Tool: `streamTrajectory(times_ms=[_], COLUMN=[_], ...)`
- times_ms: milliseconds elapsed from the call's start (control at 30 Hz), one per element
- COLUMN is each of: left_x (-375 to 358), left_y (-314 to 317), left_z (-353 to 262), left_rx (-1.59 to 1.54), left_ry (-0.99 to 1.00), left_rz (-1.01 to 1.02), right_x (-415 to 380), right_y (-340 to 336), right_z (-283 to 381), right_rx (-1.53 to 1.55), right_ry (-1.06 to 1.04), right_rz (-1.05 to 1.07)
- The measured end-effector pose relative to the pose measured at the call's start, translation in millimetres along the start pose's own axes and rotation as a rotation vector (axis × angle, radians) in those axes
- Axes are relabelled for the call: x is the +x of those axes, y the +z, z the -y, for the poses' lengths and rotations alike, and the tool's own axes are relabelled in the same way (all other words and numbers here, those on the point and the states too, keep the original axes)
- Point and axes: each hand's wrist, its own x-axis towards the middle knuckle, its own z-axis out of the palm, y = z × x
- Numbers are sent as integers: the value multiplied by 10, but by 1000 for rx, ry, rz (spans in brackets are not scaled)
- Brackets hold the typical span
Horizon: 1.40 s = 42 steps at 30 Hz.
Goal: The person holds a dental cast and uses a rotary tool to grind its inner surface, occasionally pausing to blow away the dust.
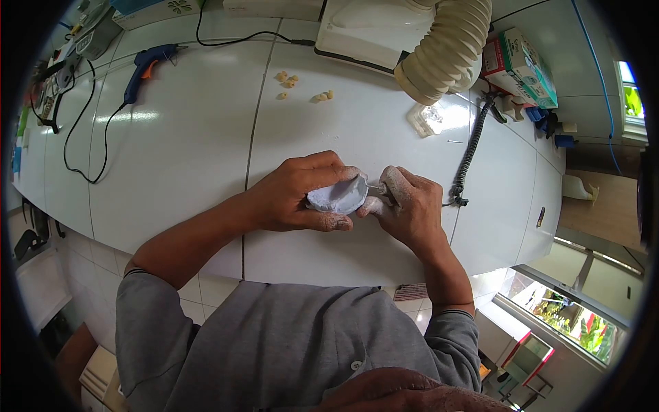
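Note:
My left hand [312,196] is wrapped around a pale lavender-white plaster piece [338,197], thumb and fingers gripping its sides. The piece has a rounded, shallow shape with a rough rim. At its right edge, my right hand [410,206] pinches a slim tool with a thin metal tip [375,188]; most of the tool is hidden by the fingers. White powder coats the fingertips of both hands. The hands are held close together above the white table [185,130], near its front edge.
Several small yellowish tooth-like pieces [322,97] lie beyond the hands. A clear plastic case [425,119], coiled black cord [473,147], ribbed hose [449,51] and cardboard box [525,65] are to the right. A blue glue gun [145,69] with its cable lies left.

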Motion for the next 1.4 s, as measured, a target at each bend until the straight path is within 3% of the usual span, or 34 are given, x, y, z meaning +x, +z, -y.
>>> streamTrajectory(times_ms=[1400], left_x=[-4], left_y=[13], left_z=[8], left_rx=[13], left_ry=[-4], left_rz=[-16], right_x=[0], right_y=[24], right_z=[-10], right_rx=[9], right_ry=[-32], right_rz=[-31])
